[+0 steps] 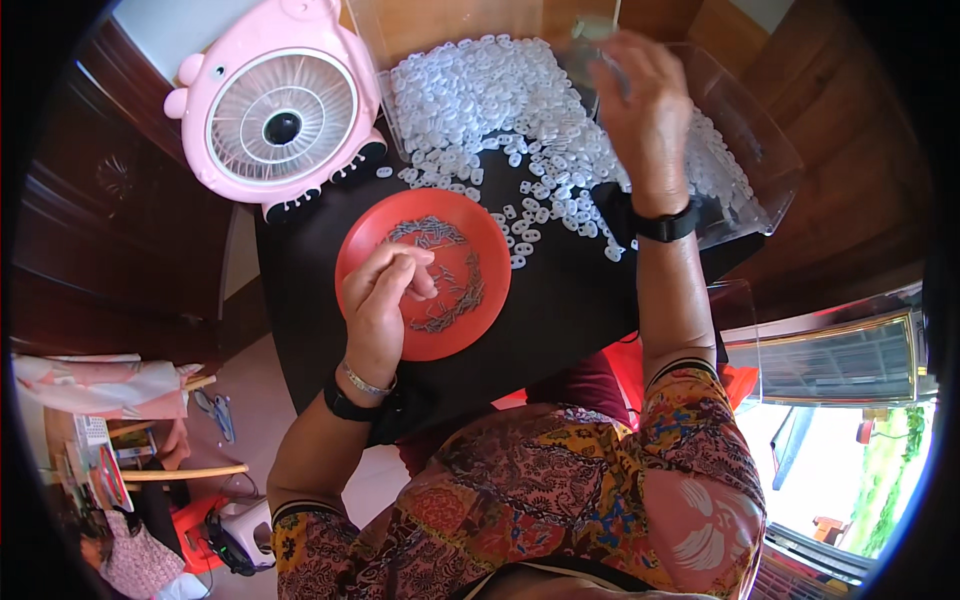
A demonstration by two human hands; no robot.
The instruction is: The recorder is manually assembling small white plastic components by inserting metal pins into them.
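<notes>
My left hand [380, 295] is over the left part of a round red plate [432, 345], its fingers curled and pinched together. What they hold, if anything, is hidden. Small grey screws [465, 300] lie in a loose ring inside the plate. At the far right my right hand [648, 115] is raised above a heap of small white oval plastic pieces with two holes each [480, 90]. Motion blurs its fingers, but the thumb stands apart from them and no piece shows between. Some white pieces [525, 225] are scattered between the heap and the plate.
A pink animal-shaped fan [365, 75] stands at the far left of the black tabletop [560, 310]. Clear plastic bins [765, 160] stand at the back and right, with white pieces in and before them. Shelves with household things are at the lower left.
</notes>
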